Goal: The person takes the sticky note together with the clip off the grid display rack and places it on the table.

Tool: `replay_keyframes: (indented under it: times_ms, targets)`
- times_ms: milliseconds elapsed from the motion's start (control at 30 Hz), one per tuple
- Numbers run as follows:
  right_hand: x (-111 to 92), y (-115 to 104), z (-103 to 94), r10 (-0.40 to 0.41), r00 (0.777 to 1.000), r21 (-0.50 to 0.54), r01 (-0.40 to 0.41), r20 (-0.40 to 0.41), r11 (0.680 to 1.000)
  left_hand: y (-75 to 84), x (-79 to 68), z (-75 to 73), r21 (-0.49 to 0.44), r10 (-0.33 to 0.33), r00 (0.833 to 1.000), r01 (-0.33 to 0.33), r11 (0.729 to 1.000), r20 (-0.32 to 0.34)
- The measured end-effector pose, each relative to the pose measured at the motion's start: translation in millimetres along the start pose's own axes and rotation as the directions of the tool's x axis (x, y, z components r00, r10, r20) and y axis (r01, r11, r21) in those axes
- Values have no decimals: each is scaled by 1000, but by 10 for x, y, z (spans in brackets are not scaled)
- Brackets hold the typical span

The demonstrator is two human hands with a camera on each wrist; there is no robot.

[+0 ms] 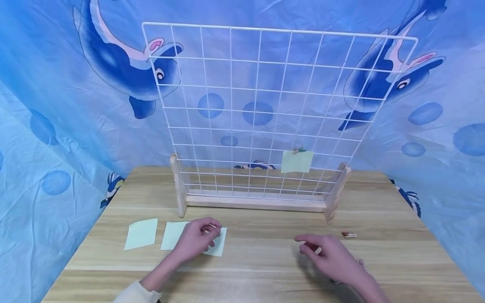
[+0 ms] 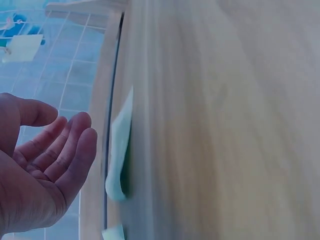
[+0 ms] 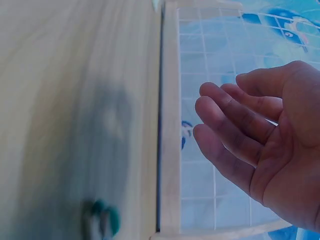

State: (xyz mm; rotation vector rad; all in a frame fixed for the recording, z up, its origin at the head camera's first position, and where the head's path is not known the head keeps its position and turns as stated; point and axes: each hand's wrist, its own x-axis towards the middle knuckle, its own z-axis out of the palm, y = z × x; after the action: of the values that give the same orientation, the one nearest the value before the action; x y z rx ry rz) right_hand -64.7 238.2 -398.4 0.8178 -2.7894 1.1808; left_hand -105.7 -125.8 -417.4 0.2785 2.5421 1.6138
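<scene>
My left hand (image 1: 197, 240) hovers over pale green paper notes, its fingers loosely curled and holding nothing. Beneath it, the right-hand note (image 1: 218, 248) is partly covered; the middle note (image 1: 171, 236) shows beside the wrist, and another note (image 1: 141, 234) lies farther left. A note's edge curls up in the left wrist view (image 2: 117, 150). Above the tabletop at the right, my right hand (image 1: 329, 254) has relaxed, bent fingers with nothing between them. Near it lies a reddish-brown clothespin (image 1: 349, 235). The right wrist view shows a blurred green clip (image 3: 107, 220) on the table.
A white wire grid (image 1: 244, 126) stands in a wooden base (image 1: 257, 203) at the back. One pale green note (image 1: 297, 163) hangs low on its right side from a small clip (image 1: 299, 150). Blue dolphin-print cloth (image 1: 57, 126) surrounds the wooden table (image 1: 257, 256).
</scene>
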Motion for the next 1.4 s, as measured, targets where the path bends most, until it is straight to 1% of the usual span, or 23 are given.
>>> replay_keyframes:
  times_ms: [100, 167, 300, 533, 700, 800, 933, 1033, 1133, 1233, 1400]
  targets:
    - [69, -69, 14, -19, 1000, 36, 19, 0, 999, 45, 48, 65, -19, 34, 999, -34, 999, 20]
    - [114, -104, 22, -29, 1000, 41, 29, -4, 999, 77, 80, 105, -27, 41, 999, -41, 999, 26]
    - [200, -153, 15, -11, 1000, 56, 12, -8, 998, 150, 145, 171, -40, 38, 999, -37, 999, 18]
    - [321, -251, -76, 2, 999, 106, 2, -34, 994, 306, 240, 268, -135, 48, 999, -45, 990, 15]
    - [375, -311, -162, 8, 1000, 124, -5, -27, 992, 410, 316, 355, -185, 30, 999, -26, 982, 22]
    - [411, -321, -224, -10, 999, 149, 16, -38, 989, 448, 389, 424, -206, 35, 999, -29, 978, 25]
    - [465, -299, -301, -48, 995, 187, 63, -84, 980, 505, 487, 509, -215, 60, 998, -54, 975, 22]
    - [502, -271, -347, -63, 992, 211, 84, -107, 974, 566, 544, 559, -250, 61, 998, -55, 967, 18]
    - [538, -249, -386, -69, 992, 263, 96, -109, 960, 627, 593, 607, -311, 43, 999, -38, 950, 9]
    - [577, -246, -426, -58, 993, 343, 89, -98, 935, 686, 646, 654, -355, 37, 999, -37, 934, -5]
    - [630, -272, -505, -1, 995, 454, 44, -96, 890, 796, 728, 736, -390, 38, 999, -43, 920, -21]
